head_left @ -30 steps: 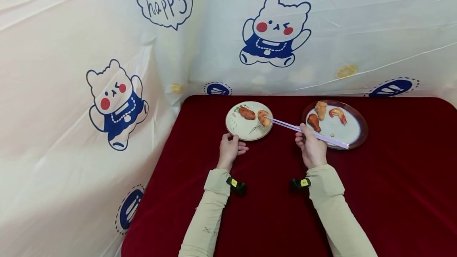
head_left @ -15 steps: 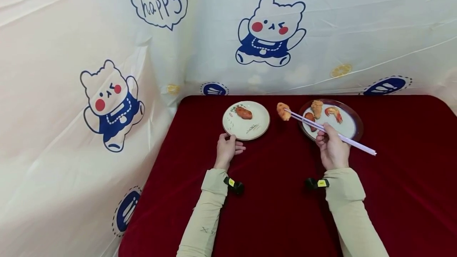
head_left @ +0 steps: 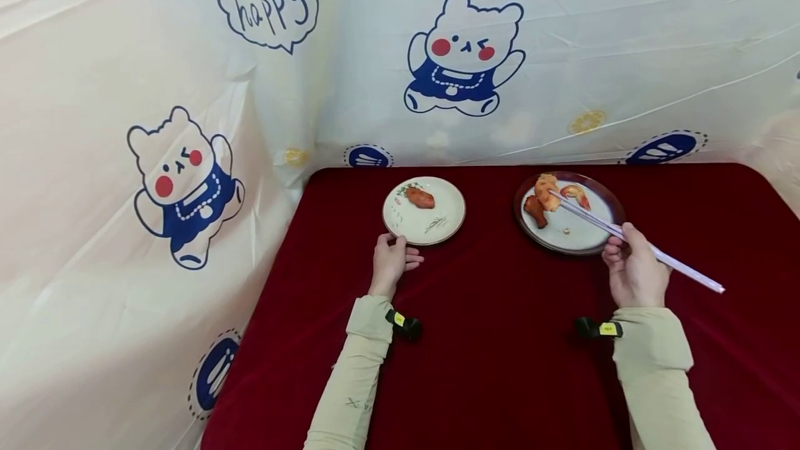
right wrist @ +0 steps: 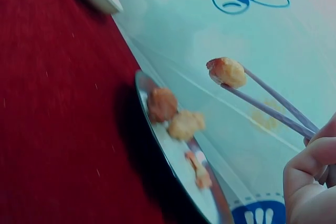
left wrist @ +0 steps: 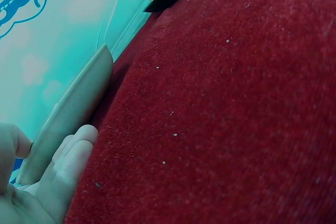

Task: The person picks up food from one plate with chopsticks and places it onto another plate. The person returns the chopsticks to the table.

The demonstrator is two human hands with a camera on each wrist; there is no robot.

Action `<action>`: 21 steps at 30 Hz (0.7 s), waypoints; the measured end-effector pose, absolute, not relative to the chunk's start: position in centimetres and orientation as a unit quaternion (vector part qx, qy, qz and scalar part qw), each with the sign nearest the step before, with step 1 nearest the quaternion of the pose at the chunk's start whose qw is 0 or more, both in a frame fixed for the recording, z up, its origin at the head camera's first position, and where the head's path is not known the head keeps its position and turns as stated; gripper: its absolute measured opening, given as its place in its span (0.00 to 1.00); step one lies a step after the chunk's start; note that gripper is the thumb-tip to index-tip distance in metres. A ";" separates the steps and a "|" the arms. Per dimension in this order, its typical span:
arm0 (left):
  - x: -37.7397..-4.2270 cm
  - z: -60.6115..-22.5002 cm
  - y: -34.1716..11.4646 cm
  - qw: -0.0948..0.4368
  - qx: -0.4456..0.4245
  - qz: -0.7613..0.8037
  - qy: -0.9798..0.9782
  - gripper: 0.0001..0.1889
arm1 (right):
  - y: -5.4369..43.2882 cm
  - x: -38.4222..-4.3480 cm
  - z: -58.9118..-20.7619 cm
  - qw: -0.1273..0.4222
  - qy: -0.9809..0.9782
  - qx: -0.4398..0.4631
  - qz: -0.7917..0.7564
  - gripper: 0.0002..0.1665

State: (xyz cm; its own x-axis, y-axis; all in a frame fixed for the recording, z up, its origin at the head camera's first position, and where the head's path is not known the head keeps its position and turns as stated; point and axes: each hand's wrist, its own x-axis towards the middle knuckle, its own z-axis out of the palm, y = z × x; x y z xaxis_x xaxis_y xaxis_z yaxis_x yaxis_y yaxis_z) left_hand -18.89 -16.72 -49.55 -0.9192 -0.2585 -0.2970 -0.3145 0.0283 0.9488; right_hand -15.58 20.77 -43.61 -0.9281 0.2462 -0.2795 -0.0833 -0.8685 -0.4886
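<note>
My right hand [head_left: 639, 271] grips a pair of lilac chopsticks [head_left: 587, 216]. Between their tips a golden-brown piece of food [right wrist: 228, 72] is pinched, raised above the dark-rimmed plate [head_left: 587, 245] in the right wrist view. That plate carries a drumstick [head_left: 535, 212], a fried piece [right wrist: 186, 124] and a shrimp [head_left: 575, 196]; in the head view the pinched piece overlaps the fried one. My left hand [head_left: 388, 266] holds the near edge of a small cream plate [head_left: 448, 208], thumb at the rim and fingers beneath. A reddish-brown wing-like piece [head_left: 420, 198] lies on it.
Both plates are on a table with a dark red cloth [head_left: 487, 339]. A white printed curtain [head_left: 362, 89] rises along its back and left sides. A small crumb [head_left: 566, 231] lies on the dark-rimmed plate.
My right hand has moved right, carrying the golden-brown piece in the chopsticks from the cream plate to over the dark-rimmed plate. My left hand keeps its hold; the head view has shifted slightly.
</note>
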 end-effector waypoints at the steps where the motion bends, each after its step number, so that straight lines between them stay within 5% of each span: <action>1: -18.9 -49.5 -16.8 0.023 -0.200 0.667 0.717 0.24 | 21.1 -15.5 -43.6 0.088 -0.239 -0.170 0.952 0.06; 15: -17.2 -45.5 -16.2 0.047 -0.185 0.663 0.724 0.25 | 23.4 -14.3 -44.4 0.108 -0.219 -0.195 0.950 0.06; 21: -18.4 -48.7 -16.8 0.032 -0.188 0.667 0.720 0.25 | 23.5 -14.3 -45.1 0.107 -0.230 -0.203 0.946 0.06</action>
